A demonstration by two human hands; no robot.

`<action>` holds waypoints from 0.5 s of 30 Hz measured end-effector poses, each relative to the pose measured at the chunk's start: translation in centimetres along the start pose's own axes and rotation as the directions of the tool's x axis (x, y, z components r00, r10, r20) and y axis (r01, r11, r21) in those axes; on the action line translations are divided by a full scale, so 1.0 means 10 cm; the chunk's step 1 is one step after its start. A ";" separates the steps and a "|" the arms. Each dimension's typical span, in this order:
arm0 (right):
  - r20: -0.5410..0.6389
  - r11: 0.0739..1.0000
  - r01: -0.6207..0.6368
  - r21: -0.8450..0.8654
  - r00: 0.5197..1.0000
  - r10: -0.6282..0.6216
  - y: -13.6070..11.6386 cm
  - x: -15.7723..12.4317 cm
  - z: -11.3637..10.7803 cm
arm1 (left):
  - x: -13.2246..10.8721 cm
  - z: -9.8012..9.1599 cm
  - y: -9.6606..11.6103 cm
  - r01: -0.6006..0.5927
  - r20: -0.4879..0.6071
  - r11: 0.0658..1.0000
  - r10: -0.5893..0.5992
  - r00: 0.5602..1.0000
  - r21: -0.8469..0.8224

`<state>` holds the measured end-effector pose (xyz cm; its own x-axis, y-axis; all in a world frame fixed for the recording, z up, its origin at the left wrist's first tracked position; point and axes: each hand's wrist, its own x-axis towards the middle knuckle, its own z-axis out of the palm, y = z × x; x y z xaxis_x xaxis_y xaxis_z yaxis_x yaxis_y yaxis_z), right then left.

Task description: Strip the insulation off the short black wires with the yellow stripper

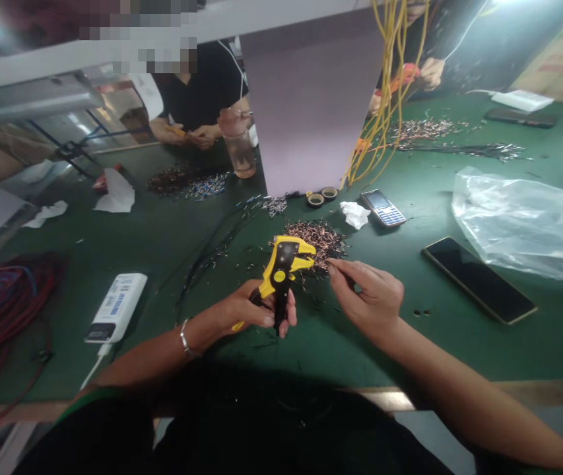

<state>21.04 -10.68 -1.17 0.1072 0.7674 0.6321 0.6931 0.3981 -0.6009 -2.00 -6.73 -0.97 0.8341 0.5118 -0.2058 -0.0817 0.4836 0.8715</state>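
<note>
Left grip (247, 310) clasps yellow stripper (284, 259), right grip (370, 297) pinched shut, over cluttered green bench (152, 231).

One wire stripper (284, 264), two phones (383, 208) (479, 280), two tape rolls (321, 196), one power bank (117, 306)

matt green felt table (410, 330)

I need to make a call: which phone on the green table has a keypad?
The small phone beside the crumpled white tissue; the black smartphone and the far dark phone are plain flat slabs.
</note>
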 end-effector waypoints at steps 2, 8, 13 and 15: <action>-0.007 1.000 0.024 0.011 1.000 -0.024 0.00 -0.01 0.01 | 0.00 0.01 0.00 0.002 -0.001 1.000 -0.002 1.000 0.005; -0.001 1.000 0.001 0.023 1.000 -0.001 0.00 -0.01 0.00 | -0.02 0.03 0.01 0.002 -0.019 1.000 -0.002 1.000 -0.005; 0.024 0.953 -0.238 0.189 0.971 0.238 -0.03 0.02 -0.01 | -0.02 0.00 0.01 0.006 0.028 0.999 -0.005 1.000 -0.052; 0.090 0.846 -0.396 0.356 0.916 0.390 -0.03 0.04 0.00 | -0.02 -0.01 0.00 -0.002 0.039 0.998 0.004 0.999 -0.068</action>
<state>20.92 -10.50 -0.77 0.3044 0.9039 0.3005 0.2903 0.2124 -0.9331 -2.22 -6.75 -0.93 0.8541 0.4861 -0.1848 -0.1202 0.5302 0.8393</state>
